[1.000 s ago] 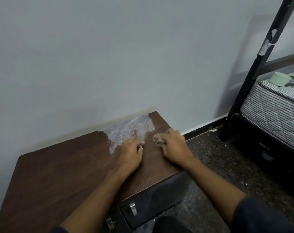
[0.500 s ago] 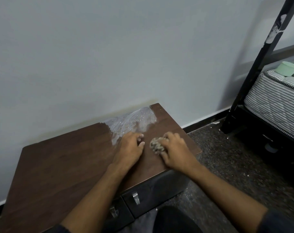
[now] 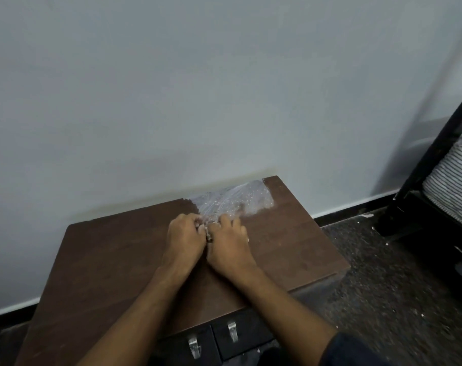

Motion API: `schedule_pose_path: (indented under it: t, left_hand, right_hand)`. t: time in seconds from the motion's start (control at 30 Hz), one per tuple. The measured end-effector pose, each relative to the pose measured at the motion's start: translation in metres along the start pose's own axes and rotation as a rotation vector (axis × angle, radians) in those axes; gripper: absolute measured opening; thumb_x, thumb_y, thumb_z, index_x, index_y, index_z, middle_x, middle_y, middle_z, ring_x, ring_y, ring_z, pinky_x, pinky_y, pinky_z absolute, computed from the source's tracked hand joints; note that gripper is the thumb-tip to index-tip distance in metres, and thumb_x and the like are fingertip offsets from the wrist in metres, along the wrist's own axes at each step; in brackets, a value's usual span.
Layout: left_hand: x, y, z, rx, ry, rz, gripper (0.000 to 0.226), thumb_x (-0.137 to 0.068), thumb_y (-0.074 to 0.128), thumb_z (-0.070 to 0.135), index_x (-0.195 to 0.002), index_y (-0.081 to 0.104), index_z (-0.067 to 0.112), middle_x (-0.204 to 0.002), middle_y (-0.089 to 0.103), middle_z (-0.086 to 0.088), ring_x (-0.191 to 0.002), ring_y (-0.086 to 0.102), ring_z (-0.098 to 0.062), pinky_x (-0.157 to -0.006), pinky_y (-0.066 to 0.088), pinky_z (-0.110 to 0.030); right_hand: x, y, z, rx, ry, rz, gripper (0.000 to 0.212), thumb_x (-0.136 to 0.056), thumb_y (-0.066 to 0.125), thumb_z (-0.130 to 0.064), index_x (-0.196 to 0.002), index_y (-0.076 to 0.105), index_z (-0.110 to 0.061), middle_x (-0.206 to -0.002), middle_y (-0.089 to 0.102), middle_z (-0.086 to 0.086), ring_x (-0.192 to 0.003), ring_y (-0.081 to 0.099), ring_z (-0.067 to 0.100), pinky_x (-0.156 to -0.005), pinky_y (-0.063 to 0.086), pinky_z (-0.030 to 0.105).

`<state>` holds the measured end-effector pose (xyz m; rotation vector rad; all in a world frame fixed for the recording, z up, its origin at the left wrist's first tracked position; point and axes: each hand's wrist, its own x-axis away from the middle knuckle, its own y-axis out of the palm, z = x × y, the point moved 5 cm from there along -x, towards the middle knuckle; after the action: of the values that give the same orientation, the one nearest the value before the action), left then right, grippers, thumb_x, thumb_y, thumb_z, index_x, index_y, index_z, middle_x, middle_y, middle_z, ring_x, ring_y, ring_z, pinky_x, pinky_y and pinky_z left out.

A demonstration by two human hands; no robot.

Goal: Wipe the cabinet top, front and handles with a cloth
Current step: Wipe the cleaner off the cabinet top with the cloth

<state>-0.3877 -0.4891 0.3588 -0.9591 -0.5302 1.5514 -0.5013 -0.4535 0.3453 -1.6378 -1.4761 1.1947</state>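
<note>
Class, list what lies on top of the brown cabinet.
On the cabinet top: a whitish patch by the wall, the left hand and right hand. The cloth is almost hidden between them.

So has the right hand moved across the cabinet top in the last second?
Yes. The right hand has slid left against the left hand, right at the edge of the whitish patch on the cabinet top.

A pale grey-white wall (image 3: 198, 88) fills the upper part of the view. A dark skirting strip (image 3: 354, 211) runs along its foot. The floor (image 3: 383, 291) is dark and speckled, with small white flecks scattered on it. At the right edge stands a black metal frame (image 3: 433, 165), and a grey striped mattress (image 3: 454, 178) lies on it.
</note>
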Motion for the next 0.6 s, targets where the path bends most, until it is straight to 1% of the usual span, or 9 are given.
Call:
schedule_pose_path:
  t: [0.03, 0.1, 0.2, 0.27, 0.33, 0.43, 0.5, 0.53, 0.6]
  left_hand:
    - [-0.001, -0.003, -0.005, -0.004, -0.004, 0.01, 0.02, -0.09, 0.062, 0.014, -0.108, 0.071, 0.013, -0.099, 0.066, -0.004, -0.094, 0.061, -0.022, -0.087, 0.049, -0.033]
    - [-0.002, -0.01, -0.011, -0.017, 0.002, 0.019, 0.021, -0.094, 0.059, 0.014, -0.111, 0.071, 0.012, -0.105, 0.066, -0.006, -0.1, 0.061, -0.024, -0.091, 0.048, -0.035]
    - [-0.006, -0.022, -0.028, -0.019, -0.001, 0.032, 0.023, -0.095, 0.058, 0.016, -0.114, 0.07, 0.011, -0.107, 0.066, -0.006, -0.102, 0.061, -0.024, -0.094, 0.049, -0.037]
    - [-0.011, -0.024, -0.038, -0.023, -0.026, 0.025, 0.022, -0.096, 0.058, 0.019, -0.114, 0.069, 0.012, -0.106, 0.065, -0.005, -0.101, 0.06, -0.022, -0.092, 0.05, -0.036]
    - [-0.016, -0.021, -0.042, -0.017, -0.046, 0.017, 0.022, -0.096, 0.058, 0.019, -0.113, 0.069, 0.012, -0.106, 0.065, -0.005, -0.102, 0.06, -0.022, -0.092, 0.049, -0.035]
    - [-0.024, -0.015, -0.039, 0.0, -0.012, 0.016, 0.024, -0.097, 0.052, 0.015, -0.113, 0.069, 0.01, -0.107, 0.066, -0.01, -0.104, 0.06, -0.027, -0.092, 0.048, -0.037]
    - [-0.027, -0.014, -0.039, 0.02, 0.01, 0.023, 0.028, -0.099, 0.045, 0.015, -0.114, 0.068, 0.01, -0.108, 0.065, -0.01, -0.105, 0.059, -0.026, -0.092, 0.049, -0.04]
    - [-0.028, -0.014, -0.041, 0.025, 0.015, 0.031, 0.028, -0.099, 0.044, 0.016, -0.114, 0.067, 0.011, -0.108, 0.065, -0.008, -0.105, 0.058, -0.026, -0.091, 0.049, -0.041]
    - [-0.031, -0.016, -0.049, 0.022, 0.021, 0.047, 0.026, -0.099, 0.046, 0.018, -0.113, 0.067, 0.013, -0.108, 0.065, -0.007, -0.106, 0.058, -0.025, -0.091, 0.049, -0.041]
  right_hand:
    - [-0.006, 0.0, 0.0, -0.005, -0.026, -0.032, 0.043, -0.087, 0.055, -0.024, -0.13, 0.056, -0.02, -0.131, 0.046, 0.009, -0.125, 0.037, 0.036, -0.105, 0.036, 0.047]
    - [-0.022, -0.007, 0.027, 0.027, 0.034, -0.024, 0.047, -0.087, 0.056, -0.023, -0.134, 0.054, -0.024, -0.134, 0.046, 0.009, -0.129, 0.035, 0.035, -0.11, 0.033, 0.046]
    - [-0.047, -0.018, 0.068, 0.103, 0.21, 0.055, 0.039, -0.089, 0.053, -0.02, -0.127, 0.058, -0.02, -0.13, 0.047, 0.009, -0.116, 0.042, 0.03, -0.103, 0.034, 0.042]
    - [-0.054, -0.014, 0.062, 0.102, 0.25, 0.082, 0.034, -0.09, 0.052, -0.018, -0.123, 0.059, -0.018, -0.127, 0.048, 0.009, -0.113, 0.042, 0.029, -0.1, 0.036, 0.042]
    - [-0.051, 0.0, 0.032, 0.093, 0.184, 0.078, 0.033, -0.09, 0.052, -0.018, -0.122, 0.059, -0.017, -0.125, 0.05, 0.009, -0.111, 0.043, 0.029, -0.097, 0.039, 0.042]
    - [-0.033, 0.019, -0.019, 0.027, -0.067, 0.008, 0.038, -0.089, 0.054, -0.023, -0.126, 0.058, -0.019, -0.127, 0.049, 0.007, -0.112, 0.043, 0.03, -0.095, 0.042, 0.044]
    - [-0.026, 0.02, -0.031, -0.001, -0.197, -0.056, 0.042, -0.087, 0.055, -0.023, -0.13, 0.056, -0.019, -0.132, 0.047, 0.007, -0.116, 0.042, 0.03, -0.098, 0.041, 0.045]
    - [-0.026, 0.017, -0.027, 0.002, -0.215, -0.071, 0.044, -0.087, 0.056, -0.024, -0.131, 0.056, -0.021, -0.134, 0.047, 0.007, -0.118, 0.041, 0.03, -0.099, 0.041, 0.045]
    - [-0.029, 0.009, -0.005, 0.031, -0.154, -0.059, 0.046, -0.084, 0.058, -0.024, -0.131, 0.057, -0.024, -0.134, 0.047, 0.006, -0.118, 0.041, 0.028, -0.101, 0.04, 0.043]
